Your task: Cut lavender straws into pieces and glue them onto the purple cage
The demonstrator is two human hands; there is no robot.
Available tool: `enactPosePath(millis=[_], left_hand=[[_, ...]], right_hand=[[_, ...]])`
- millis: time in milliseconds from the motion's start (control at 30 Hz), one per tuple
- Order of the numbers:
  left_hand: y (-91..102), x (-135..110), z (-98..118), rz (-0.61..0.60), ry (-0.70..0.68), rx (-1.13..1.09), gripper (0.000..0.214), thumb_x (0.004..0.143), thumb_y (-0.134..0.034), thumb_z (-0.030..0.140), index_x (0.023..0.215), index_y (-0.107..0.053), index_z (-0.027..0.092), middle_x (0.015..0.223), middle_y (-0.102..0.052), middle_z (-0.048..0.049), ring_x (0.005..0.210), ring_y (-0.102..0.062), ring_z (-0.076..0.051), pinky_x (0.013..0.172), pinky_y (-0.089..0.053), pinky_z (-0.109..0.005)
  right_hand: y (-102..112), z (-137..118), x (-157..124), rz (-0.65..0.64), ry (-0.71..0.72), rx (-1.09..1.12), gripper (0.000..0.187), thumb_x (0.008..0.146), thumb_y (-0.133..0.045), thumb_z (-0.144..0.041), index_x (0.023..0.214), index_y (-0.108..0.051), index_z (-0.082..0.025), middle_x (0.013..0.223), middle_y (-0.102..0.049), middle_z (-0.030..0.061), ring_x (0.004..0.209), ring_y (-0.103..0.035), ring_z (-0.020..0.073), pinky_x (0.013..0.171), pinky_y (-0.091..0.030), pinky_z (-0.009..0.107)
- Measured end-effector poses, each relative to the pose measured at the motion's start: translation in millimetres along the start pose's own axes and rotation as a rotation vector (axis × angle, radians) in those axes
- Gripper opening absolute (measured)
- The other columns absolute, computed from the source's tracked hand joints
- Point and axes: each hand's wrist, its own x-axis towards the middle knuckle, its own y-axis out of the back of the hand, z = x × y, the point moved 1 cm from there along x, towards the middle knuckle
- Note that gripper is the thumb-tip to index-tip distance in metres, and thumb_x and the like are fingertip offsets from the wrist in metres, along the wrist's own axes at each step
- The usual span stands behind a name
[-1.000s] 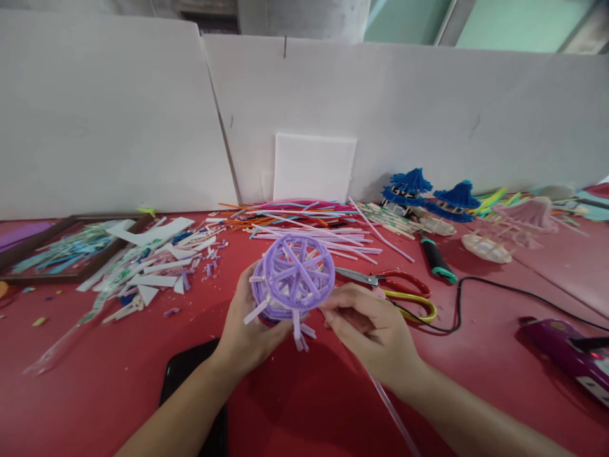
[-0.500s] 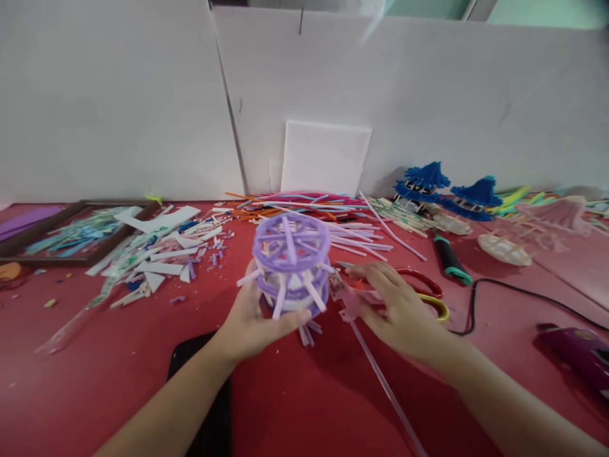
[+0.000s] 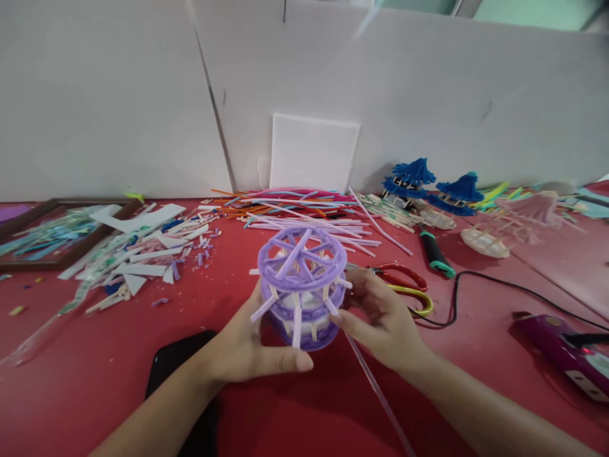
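A round purple cage (image 3: 302,285) built of straws and fuzzy wire stands upright between my hands, just above the red table (image 3: 95,381). My left hand (image 3: 252,349) cups it from below and the left, thumb stretched under its base. My right hand (image 3: 380,317) presses its fingers against the cage's right side, and a long pale straw (image 3: 375,393) runs from under that hand toward me. A flat spoked ring tops the cage, with short straw ends sticking out around its sides.
A heap of coloured straws (image 3: 304,212) lies behind the cage. Red and yellow scissors (image 3: 409,285) and a black-green tool (image 3: 435,254) lie to the right, with a purple glue gun (image 3: 561,355) and its black cord. Paper scraps (image 3: 143,254) and a framed tray (image 3: 42,235) lie left; a black phone (image 3: 181,387) sits under my left forearm.
The cage tilted from showing its top face to standing upright. My right hand left it, reached toward the scissors, then came back against its right side.
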Motion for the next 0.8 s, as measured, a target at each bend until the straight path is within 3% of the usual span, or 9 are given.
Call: enactPosePath(millis=[100,200,300,367,467,533,667,800], left_hand=[[-3.4,1,2,0.048,0.041,-0.037,0.066,0.055,-0.082,0.017,0.116,-0.058,0.024,0.124,-0.064,-0.0104,0.115,-0.059,-0.034,0.094,-0.05,-0.051],[-4.0,2,0,0.119,0.088,-0.125,0.057,0.061,-0.081,0.023,0.113,-0.06,0.023,0.115,-0.069,-0.0105,0.106,-0.065,-0.033,0.09,-0.053,-0.051],[-1.1,5,0,0.135,0.086,-0.333,0.056,0.061,-0.081,0.038,0.111,-0.063,0.022,0.106,-0.073,-0.0099,0.1,-0.067,-0.033,0.087,-0.054,-0.048],[2.4,7,1,0.167,0.031,-0.469,0.06,0.059,-0.079,0.049,0.111,-0.063,0.023,0.101,-0.074,-0.0086,0.1,-0.067,-0.033,0.087,-0.055,-0.047],[6.9,10,1,0.227,-0.018,-0.512,0.067,0.053,-0.081,0.053,0.111,-0.063,0.025,0.102,-0.073,-0.008,0.104,-0.065,-0.033,0.087,-0.055,-0.045],[8.1,11,-3,0.275,0.015,-0.445,0.066,0.049,-0.085,0.048,0.107,-0.065,0.024,0.098,-0.074,-0.0076,0.101,-0.067,-0.033,0.086,-0.056,-0.046],[6.9,11,-7,0.395,0.049,-0.162,0.05,0.052,-0.086,0.031,0.097,-0.066,0.021,0.096,-0.073,-0.007,0.095,-0.069,-0.031,0.088,-0.055,-0.048],[7.0,14,-5,0.584,-0.003,-0.015,0.046,0.054,-0.084,0.028,0.091,-0.06,0.02,0.102,-0.07,-0.0088,0.099,-0.067,-0.031,0.089,-0.054,-0.049]], right_hand=[[3,-5,0,-0.045,0.084,-0.112,0.022,0.082,-0.065,-0.031,0.099,-0.054,-0.023,0.095,-0.06,0.0062,0.082,-0.062,0.0186,0.065,-0.055,0.029],[21,-5,7,-0.083,0.179,-0.475,0.018,0.086,-0.058,-0.028,0.103,-0.055,-0.022,0.096,-0.063,0.008,0.087,-0.062,0.0207,0.075,-0.053,0.033],[44,2,17,-0.061,0.054,-0.83,0.022,0.083,-0.049,-0.017,0.105,-0.055,-0.017,0.095,-0.065,0.0106,0.089,-0.062,0.0243,0.079,-0.05,0.038],[51,9,20,-0.197,-0.058,-0.992,0.034,0.075,-0.048,-0.012,0.109,-0.055,-0.014,0.101,-0.065,0.0138,0.095,-0.061,0.0276,0.083,-0.048,0.04],[45,18,16,-0.404,-0.081,-1.118,0.045,0.068,-0.05,-0.011,0.112,-0.057,-0.011,0.112,-0.063,0.0165,0.104,-0.057,0.0315,0.09,-0.044,0.043],[38,22,13,-0.423,-0.057,-1.127,0.047,0.068,-0.049,-0.011,0.114,-0.058,-0.011,0.118,-0.06,0.0169,0.11,-0.054,0.0327,0.094,-0.041,0.045],[34,23,15,-0.322,-0.039,-1.029,0.043,0.067,-0.047,-0.008,0.109,-0.06,-0.011,0.111,-0.063,0.0162,0.104,-0.056,0.0308,0.092,-0.042,0.044],[43,21,22,0.029,0.005,-0.68,0.034,0.068,-0.051,-0.012,0.1,-0.06,-0.017,0.088,-0.064,0.0087,0.082,-0.06,0.025,0.075,-0.046,0.038]])
